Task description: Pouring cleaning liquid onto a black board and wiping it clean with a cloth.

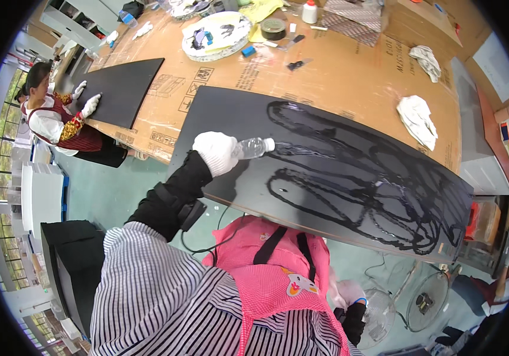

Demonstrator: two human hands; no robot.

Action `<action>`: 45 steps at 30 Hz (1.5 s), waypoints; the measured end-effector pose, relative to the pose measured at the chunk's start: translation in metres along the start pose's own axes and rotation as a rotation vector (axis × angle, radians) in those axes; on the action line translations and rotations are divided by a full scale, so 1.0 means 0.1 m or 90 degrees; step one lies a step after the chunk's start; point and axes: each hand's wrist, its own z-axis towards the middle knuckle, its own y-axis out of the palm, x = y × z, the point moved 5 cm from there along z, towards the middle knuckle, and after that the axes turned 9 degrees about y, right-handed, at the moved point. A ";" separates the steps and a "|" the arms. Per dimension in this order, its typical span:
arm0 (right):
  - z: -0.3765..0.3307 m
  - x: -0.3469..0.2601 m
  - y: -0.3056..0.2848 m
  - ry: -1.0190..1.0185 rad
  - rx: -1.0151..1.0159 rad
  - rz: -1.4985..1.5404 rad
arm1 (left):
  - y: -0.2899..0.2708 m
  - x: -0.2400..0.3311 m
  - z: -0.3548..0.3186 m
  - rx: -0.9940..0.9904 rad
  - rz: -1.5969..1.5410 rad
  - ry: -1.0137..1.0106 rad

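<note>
Over black panel [233, 113], left hand [216, 153] wraps clear bottle [253, 148]; right hand [348, 292] near pink apron [266, 288], indistinct: can't tell grip.

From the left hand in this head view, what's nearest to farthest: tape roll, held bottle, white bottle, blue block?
1. Held bottle: in the left hand.
2. Blue block: beyond the black panel.
3. Tape roll: farther back, rightward.
4. White bottle: beyond that, rightward.

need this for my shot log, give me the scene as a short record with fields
left hand: white-gloved, gripping a clear bottle, white top pointing right
right hand: low beside the pink apron, grip unclear
work surface: black panel with glossy dark streaks
table: cardboard-covered, white cloth at right
co-worker: at left, gloved hands at another black panel
</note>
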 end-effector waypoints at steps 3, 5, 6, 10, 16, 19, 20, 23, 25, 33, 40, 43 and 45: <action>-0.20 -0.80 0.14 -0.049 0.004 -0.001 | -0.04 -0.64 -0.24 -0.031 -0.001 0.036; -0.24 -1.20 0.19 -0.045 -0.022 0.013 | 0.01 -1.10 -0.32 -0.032 -0.009 -0.002; -0.31 -1.37 0.17 -0.031 -0.026 0.017 | 0.07 -1.30 -0.30 -0.040 0.016 -0.035; -0.63 -1.87 0.04 -0.029 -0.021 -0.030 | 0.13 -1.66 -0.24 -0.010 -0.014 -0.107; -1.03 -2.20 0.04 -0.010 -0.015 -0.049 | 0.32 -1.20 -0.48 -0.043 -0.106 0.123; -1.10 -2.24 -0.03 -0.001 -0.016 -0.055 | 0.35 -1.16 -0.69 -0.080 -0.126 0.170; -1.09 -2.22 -0.07 -0.015 -0.015 -0.064 | 0.33 -1.21 -0.74 -0.083 -0.129 0.169; -1.41 -2.50 -0.41 -0.049 -0.051 0.061 | 0.27 -1.40 -0.88 -0.196 -0.211 0.102; -1.40 -2.40 -0.46 -0.077 -0.112 0.351 | 0.22 -1.48 -0.87 -0.161 -0.316 0.054; -1.96 -3.11 -1.06 -0.453 -0.058 1.142 | 0.17 -1.68 0.38 0.063 -0.852 -0.237; -1.17 -2.26 -1.43 -0.313 0.396 0.986 | 0.64 -2.15 1.84 0.377 -0.863 -0.161; -0.92 -2.26 -1.79 -0.255 0.483 0.853 | 1.12 -2.50 1.83 0.406 -0.898 -0.174; -0.91 -2.56 -2.18 -0.256 0.616 0.757 | 1.16 -2.48 1.80 0.355 -0.804 -0.155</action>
